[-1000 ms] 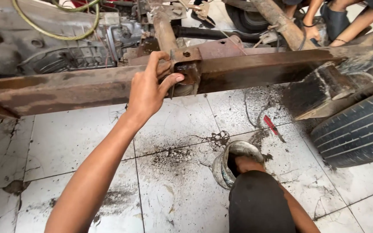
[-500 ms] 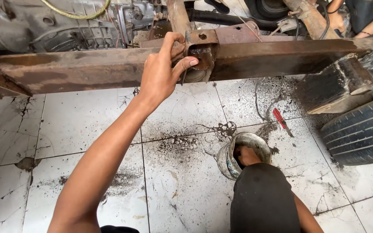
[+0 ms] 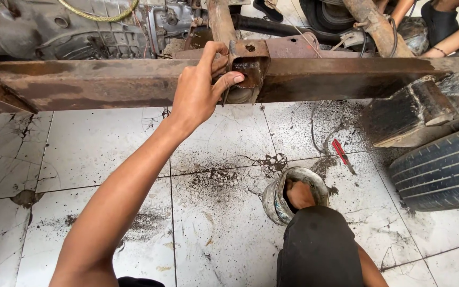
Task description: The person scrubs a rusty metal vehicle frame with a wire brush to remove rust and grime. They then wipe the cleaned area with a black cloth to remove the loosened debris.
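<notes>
A long rusty beam [image 3: 107, 85] is seen running across the top of the view, above a dirty white tile floor [image 3: 102, 154]. The left hand [image 3: 200, 90] is stretched out to the beam, with the bare arm reaching up from the bottom. The hand is partly curled, and its fingers [image 3: 214, 56] are hooked over the top edge of the beam while the thumb [image 3: 229, 81] is pressed against a rusty bracket [image 3: 248, 66] that is fixed on the beam. Nothing loose is seen in this hand; only the beam and the bracket are touched. The right hand cannot be seen at all. Lower down, a round metal ring [image 3: 280, 199] is lying on the floor, and a bare foot [image 3: 299, 194] is tucked inside it, with a knee in dark cloth [image 3: 320, 250] just in front. A small red tool [image 3: 342, 154] is lying on the tiles just beside the ring, among black spots of dirt. A big black tyre [image 3: 444, 170] is seen at the right edge, with a dark rusty block [image 3: 410, 114] resting just above it. Behind the beam, a grey engine part [image 3: 70, 32] with a yellow hose [image 3: 99, 15] is seen. At the top right, another person's arm [image 3: 455, 40] is seen, well apart from the left hand.
</notes>
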